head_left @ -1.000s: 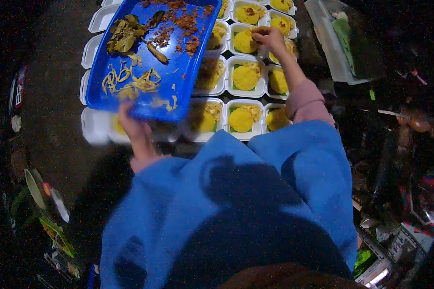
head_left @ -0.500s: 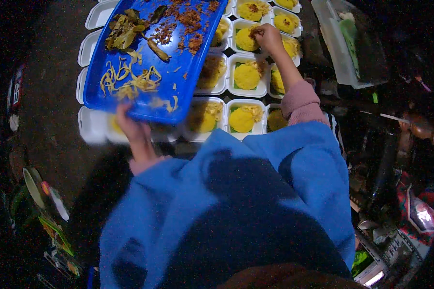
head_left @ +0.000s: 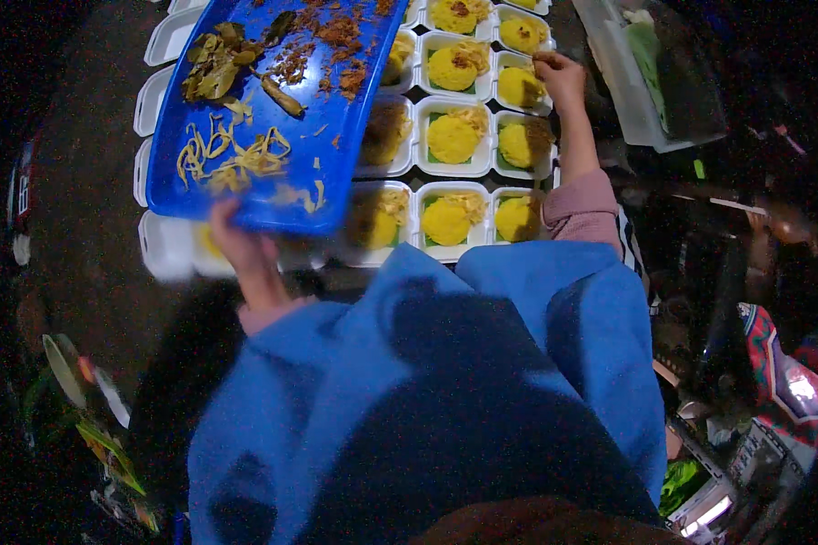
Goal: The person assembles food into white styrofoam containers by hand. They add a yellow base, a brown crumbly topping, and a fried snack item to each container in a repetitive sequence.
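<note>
Tray, head view: one blue tray (head_left: 304, 150) is covering the left part of the rows of white boxes (head_left: 456, 170).
Tray contents: one heap of dull leaves (head_left: 214, 68), one brown stalk (head_left: 283, 95), scattered brown flakes (head_left: 336, 36) and pale yellow strips (head_left: 254, 162), too tangled to count, are lying in it.
Rice: four yellow rice mounds (head_left: 453, 136) are sitting down the middle column, one to a box; four more are showing in the right column, with a sliver at the top edge.
Topping: at least three mounds are carrying brown bits.
Left hand: the left hand (head_left: 245, 250) is gripping the tray's near edge, fingers bent narrowly at the rim and blurred.
Right hand: the right hand (head_left: 565, 84) is hovering at the outer side of a right-column box, fingertips pinched together; whether they are holding anything, I cannot tell.
Sleeves: two pink cuffs (head_left: 580, 207) are showing.
Plastic box: one clear box (head_left: 616, 91) is standing right of the rows, a green leafy piece (head_left: 645, 68) lying inside.
</note>
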The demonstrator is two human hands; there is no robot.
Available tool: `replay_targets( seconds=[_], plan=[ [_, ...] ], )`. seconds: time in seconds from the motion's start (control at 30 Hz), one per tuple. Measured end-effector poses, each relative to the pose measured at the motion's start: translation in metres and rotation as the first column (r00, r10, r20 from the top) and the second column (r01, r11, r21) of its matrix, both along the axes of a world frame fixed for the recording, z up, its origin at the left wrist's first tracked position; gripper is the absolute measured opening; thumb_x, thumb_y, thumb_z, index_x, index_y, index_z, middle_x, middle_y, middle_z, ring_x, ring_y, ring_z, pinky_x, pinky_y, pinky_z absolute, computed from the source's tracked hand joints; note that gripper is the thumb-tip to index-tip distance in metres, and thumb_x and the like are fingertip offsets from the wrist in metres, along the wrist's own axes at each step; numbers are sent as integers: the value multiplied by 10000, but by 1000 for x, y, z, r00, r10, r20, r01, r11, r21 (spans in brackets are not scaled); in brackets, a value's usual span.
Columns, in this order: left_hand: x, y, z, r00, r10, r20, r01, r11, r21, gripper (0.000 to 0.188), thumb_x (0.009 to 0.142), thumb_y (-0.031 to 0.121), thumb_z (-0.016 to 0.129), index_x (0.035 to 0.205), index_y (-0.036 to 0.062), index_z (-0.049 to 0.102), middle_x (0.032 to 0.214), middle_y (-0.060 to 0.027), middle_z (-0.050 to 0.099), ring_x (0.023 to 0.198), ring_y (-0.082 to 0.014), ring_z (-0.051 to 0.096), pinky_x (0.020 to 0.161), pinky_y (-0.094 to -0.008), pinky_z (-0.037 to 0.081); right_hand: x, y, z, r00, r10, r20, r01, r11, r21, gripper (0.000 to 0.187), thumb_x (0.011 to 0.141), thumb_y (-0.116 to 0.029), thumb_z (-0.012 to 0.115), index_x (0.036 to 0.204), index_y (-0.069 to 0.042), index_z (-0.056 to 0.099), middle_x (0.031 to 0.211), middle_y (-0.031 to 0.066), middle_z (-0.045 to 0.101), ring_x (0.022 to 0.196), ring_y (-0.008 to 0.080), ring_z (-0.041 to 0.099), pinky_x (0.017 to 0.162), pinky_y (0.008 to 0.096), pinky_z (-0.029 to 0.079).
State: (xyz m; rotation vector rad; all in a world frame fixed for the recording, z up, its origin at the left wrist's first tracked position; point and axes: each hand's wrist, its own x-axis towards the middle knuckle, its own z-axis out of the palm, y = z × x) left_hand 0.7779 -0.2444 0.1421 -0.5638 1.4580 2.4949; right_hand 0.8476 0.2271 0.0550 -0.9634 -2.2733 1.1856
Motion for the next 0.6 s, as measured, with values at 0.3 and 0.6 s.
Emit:
replay_targets(
  seconds=[0.3, 0.6],
  plan=[
    [-2, 0, -6, 999, 14, -41, -11, 998, 58, 328, 622, 142, 476, 918, 3, 466, 881, -97, 519, 806, -226, 511, 735, -339, 414, 11, -19, 6, 937, 4, 348, -115, 948, 298, 183, 671, -173, 564, 845, -134, 606, 813, 113, 581, 756, 259, 554, 685, 331, 434],
    [-1, 0, -4, 997, 32, -67, -34, 999, -27, 206, 630, 141, 482, 804, 32, 489, 825, -82, 520, 754, -208, 517, 696, -316, 424, 5, -18, 7, 929, -11, 370, -86, 965, 246, 207, 643, -168, 556, 833, -101, 605, 762, 122, 587, 701, 253, 566, 656, 318, 442]
  ],
)
